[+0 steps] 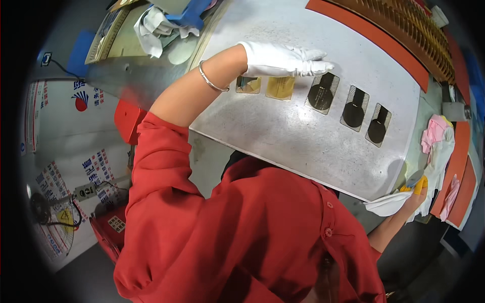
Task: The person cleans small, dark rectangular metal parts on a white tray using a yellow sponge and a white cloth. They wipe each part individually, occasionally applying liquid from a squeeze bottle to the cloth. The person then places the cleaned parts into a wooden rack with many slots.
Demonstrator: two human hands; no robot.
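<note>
My left hand (pixel 285 60) wears a white glove and stretches flat over the white tabletop (pixel 283 131), fingers extended and together. Its edge lies close above a row of small flat rectangular pieces. Two are gold and shiny, a partly covered piece (pixel 248 86) and a fuller one (pixel 280 89). Three patterned pieces with dark, round-ended shapes follow to the right: a near one (pixel 322 93), a middle one (pixel 354 108) and an outer one (pixel 378 125). At the table's right edge, my right hand (pixel 418 194), with yellow finger covers, closes on a white cloth (pixel 386 204); its grip is partly hidden.
An orange strip (pixel 374 38) and a slotted brown rack (pixel 404 33) line the far edge. Pink cloth (pixel 434 132) lies at the right. Crumpled white cloth (pixel 154 28) sits beside a blue holder (pixel 192 15) at far left. A red object (pixel 127 121) stands near my left arm.
</note>
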